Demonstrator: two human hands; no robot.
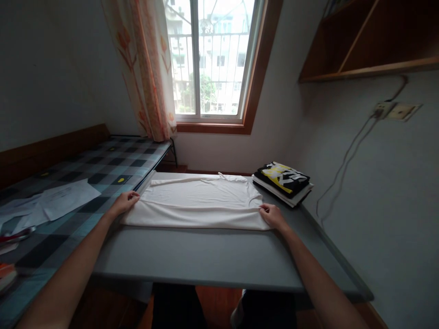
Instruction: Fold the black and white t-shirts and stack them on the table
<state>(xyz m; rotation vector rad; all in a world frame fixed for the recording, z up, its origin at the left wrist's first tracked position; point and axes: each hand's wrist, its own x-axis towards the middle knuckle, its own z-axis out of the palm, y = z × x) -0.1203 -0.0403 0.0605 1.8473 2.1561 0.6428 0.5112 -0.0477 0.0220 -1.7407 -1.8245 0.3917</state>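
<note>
A white T-shirt (195, 194) lies spread sideways across the grey table (206, 256), with its near side folded over in a long strip. My left hand (125, 202) pinches the fabric at the left end of that strip. At the right end, my right hand (272, 215) has its fingers closed on the cloth. The strip runs fairly straight between both hands, with light creases. Some wrinkled fabric bunches at the shirt's far right, just beyond my right hand.
A stack of folded clothes (283, 183), black with yellow and white print on top, sits at the table's back right. Left of the table is a bed with a checked cover (130, 167), bearing papers (61, 203). A cable (343, 169) hangs along the right wall.
</note>
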